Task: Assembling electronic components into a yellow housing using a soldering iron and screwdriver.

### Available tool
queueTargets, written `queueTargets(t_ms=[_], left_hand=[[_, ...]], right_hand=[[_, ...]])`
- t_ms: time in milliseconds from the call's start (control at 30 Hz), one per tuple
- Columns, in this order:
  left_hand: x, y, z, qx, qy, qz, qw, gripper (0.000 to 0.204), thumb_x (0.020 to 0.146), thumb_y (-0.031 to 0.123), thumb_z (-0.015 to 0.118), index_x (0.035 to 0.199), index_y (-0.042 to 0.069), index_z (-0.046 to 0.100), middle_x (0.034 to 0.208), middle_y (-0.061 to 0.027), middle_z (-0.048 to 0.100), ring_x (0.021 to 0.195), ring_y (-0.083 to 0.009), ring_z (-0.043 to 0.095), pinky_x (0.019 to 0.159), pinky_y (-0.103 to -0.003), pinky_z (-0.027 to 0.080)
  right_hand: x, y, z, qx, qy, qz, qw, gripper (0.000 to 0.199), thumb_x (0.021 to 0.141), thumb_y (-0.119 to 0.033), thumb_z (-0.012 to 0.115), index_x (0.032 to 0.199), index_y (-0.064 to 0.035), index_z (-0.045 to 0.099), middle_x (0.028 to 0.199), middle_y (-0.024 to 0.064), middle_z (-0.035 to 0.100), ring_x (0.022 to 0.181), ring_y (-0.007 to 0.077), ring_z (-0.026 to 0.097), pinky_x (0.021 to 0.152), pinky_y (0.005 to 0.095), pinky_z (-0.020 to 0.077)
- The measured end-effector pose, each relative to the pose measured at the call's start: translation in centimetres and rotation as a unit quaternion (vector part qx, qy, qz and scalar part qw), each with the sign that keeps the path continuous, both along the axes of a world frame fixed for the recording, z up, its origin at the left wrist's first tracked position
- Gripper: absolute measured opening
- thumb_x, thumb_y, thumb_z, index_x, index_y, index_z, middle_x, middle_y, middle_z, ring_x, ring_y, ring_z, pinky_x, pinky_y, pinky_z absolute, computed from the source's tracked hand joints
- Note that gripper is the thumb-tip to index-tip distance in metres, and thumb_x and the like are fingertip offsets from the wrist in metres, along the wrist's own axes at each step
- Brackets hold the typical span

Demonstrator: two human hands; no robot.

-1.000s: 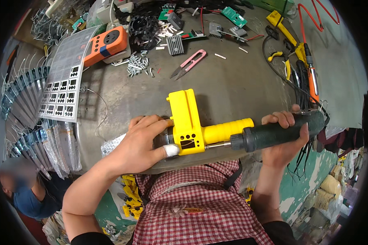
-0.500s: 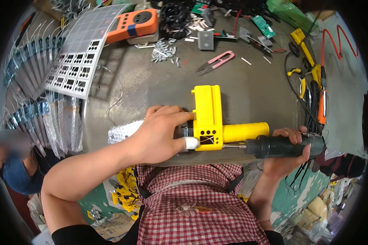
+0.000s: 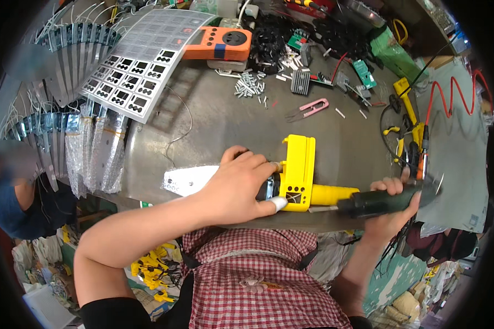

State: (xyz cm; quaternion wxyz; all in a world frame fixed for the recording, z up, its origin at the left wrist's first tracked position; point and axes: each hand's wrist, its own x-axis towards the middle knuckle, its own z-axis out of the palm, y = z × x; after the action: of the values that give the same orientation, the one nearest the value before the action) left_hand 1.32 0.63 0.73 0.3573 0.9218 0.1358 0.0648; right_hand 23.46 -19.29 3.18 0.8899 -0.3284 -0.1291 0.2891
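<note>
My left hand [image 3: 241, 189] is closed around the near left end of a yellow plastic housing [image 3: 300, 167] with a ribbed round handle [image 3: 337, 194] on its right. Its thumb, with a white wrap on the tip, presses by the housing's small window and holes. A white bubble-wrapped strip [image 3: 189, 180] sticks out to the left from under this hand. In my right hand [image 3: 392, 211] is a dark electric screwdriver [image 3: 376, 202], lying level. Its bit [image 3: 324, 209] is blurred and points at the housing's lower right side; whether it touches cannot be made out.
Beyond lie pink thread snips [image 3: 310, 109], a pile of screws [image 3: 250, 85], a finned heat sink [image 3: 300, 81] and an orange meter [image 3: 225, 43]. A label sheet [image 3: 140, 66] and bubble-wrapped strips [image 3: 101, 151] are at left. An orange-handled tool [image 3: 422, 162] hangs from a red coiled cord [image 3: 450, 98].
The whole view has shifted, so the bench things sit lower and further right. The screwdriver has tilted a little and is now smeared by motion. Both hands keep their holds.
</note>
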Motion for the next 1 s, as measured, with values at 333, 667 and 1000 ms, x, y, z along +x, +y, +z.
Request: queueTargets(t_ms=[333, 667, 1000], left_hand=[[-8.5, -0.9, -0.9, 0.053, -0.254, 0.260, 0.930, 0.044, 0.073, 0.015, 0.070, 0.114, 0.004, 0.057, 0.116, -0.0167, 0.054, 0.106, -0.0337, 0.052, 0.092, -0.042, 0.043], [-19.1, -6.9, -6.8, -0.429, -0.247, 0.537, 0.683, 0.028, 0.087, 0.004, 0.062, 0.113, 0.000, 0.052, 0.100, -0.0047, 0.060, 0.093, -0.0100, 0.057, 0.082, -0.025, 0.047], [-19.5, -5.1, -5.4, -0.149, -0.200, 0.505, 0.827, 0.017, 0.079, 0.001, 0.063, 0.095, -0.002, 0.064, 0.085, -0.0099, 0.063, 0.079, -0.0205, 0.063, 0.068, -0.029, 0.049]], right_hand=[[17.0, 0.7, -3.6, -0.589, -0.706, -0.167, 0.355, 0.064, 0.086, -0.023, 0.067, 0.138, 0.0022, 0.038, 0.133, 0.0244, 0.048, 0.121, 0.0370, 0.047, 0.104, 0.0426, 0.0343], [-18.6, 14.7, 0.0, -0.101, -0.728, 0.343, 0.586, 0.031, 0.072, -0.010, 0.072, 0.100, -0.0038, 0.063, 0.106, 0.0116, 0.059, 0.102, 0.0293, 0.055, 0.089, 0.0393, 0.0413], [-24.6, 17.2, -3.5, -0.116, -0.775, 0.307, 0.540, 0.018, 0.072, -0.010, 0.069, 0.088, -0.0065, 0.061, 0.091, 0.0054, 0.057, 0.092, 0.0227, 0.053, 0.082, 0.0402, 0.0345]])
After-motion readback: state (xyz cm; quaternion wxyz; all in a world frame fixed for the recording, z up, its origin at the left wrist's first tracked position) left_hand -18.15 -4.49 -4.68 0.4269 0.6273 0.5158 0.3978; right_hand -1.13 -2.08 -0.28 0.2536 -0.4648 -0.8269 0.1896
